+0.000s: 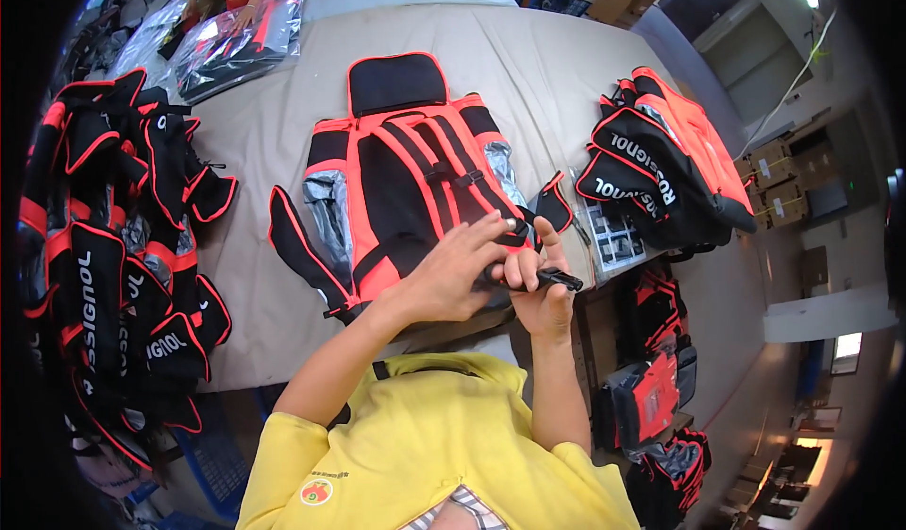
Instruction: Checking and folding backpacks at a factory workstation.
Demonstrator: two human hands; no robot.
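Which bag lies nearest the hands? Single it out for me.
The orange-and-black backpack lying singly in the middle, by the left hand and right hand; the left bag heap and right bag heap lie farther off.

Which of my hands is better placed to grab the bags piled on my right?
Likely your right hand: it is nearer the piled bags, while your left hand is over the backpack. It would probably need to release the black buckle first.

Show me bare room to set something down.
Bare cloth lies between the left bag pile and the backpack, and more widely between the backpack's upper part and the right bag pile. Crowded: where the backpack's right side flap nears the grid-patterned item, and around the left hand and right hand.
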